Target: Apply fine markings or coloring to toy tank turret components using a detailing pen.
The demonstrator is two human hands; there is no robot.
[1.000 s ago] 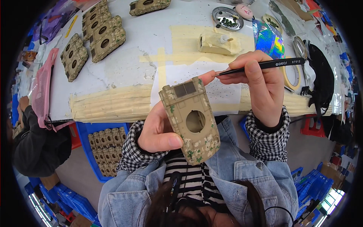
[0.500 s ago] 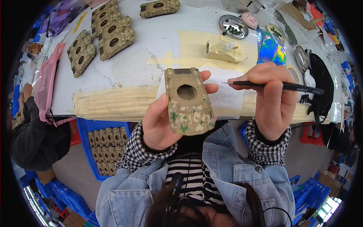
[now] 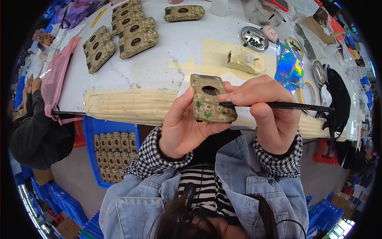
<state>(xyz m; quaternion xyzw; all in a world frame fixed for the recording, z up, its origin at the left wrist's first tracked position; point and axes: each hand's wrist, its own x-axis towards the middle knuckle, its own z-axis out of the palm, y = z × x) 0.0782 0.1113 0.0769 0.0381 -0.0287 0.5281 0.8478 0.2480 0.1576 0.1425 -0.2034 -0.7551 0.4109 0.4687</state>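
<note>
Near the middle of the frame, a camouflage tank hull [image 3: 217,114] sits tilted in the left hand [image 3: 177,133], its thumb along the left side and its fingers curled under and behind. The right hand [image 3: 280,124] pinches a slim black fine-tipped tool [image 3: 296,106] between thumb and fingers, with the shaft pointing right. The tool's metal tip lies over the hull's patterned upper face, just below its round opening; whether it touches the surface cannot be told. Both hands are close together, the right fingertips overlapping the hull's right edge. At upper left, joined camouflage hulls [image 3: 139,38] lie on the white table [image 3: 159,69], and a single hull [image 3: 185,13] lies at top centre. To the upper right stand a block wrapped in masking tape [image 3: 243,61], a round metal dish [image 3: 260,45] holding small dark green pieces, and an iridescent sheet [image 3: 289,65]. A blue tray [image 3: 90,153] filled with rows of similar hulls is at lower left, and a pink mesh bag [image 3: 59,77] hangs over the table edge at far left.
</note>
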